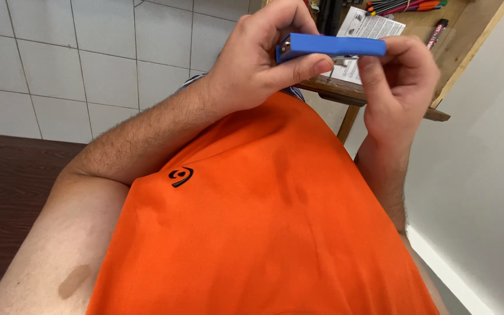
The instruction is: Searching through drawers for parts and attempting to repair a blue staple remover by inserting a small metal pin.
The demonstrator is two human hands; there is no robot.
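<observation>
Tiles, pale and square, cover the wall at left. Your left hand (252, 64) has its grip pinched on one end of a blue, boxy stapler (331, 46) with metal showing underneath; your right hand (401, 81) pinches the other end, above an orange shirt (263, 221). Behind: wooden surface (374, 96), printed leaflet (368, 29), pens (406, 6).

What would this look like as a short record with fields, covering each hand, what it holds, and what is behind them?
left hand: grips the back end of the blue stapler, thumb along its underside
right hand: fingers pinch the stapler's front end
stapler position: held in the air, roughly level, above the orange shirt
behind the hands: wooden table with a printed paper sheet and coloured pens
surroundings: white tiled wall, dark surface at lower left
</observation>
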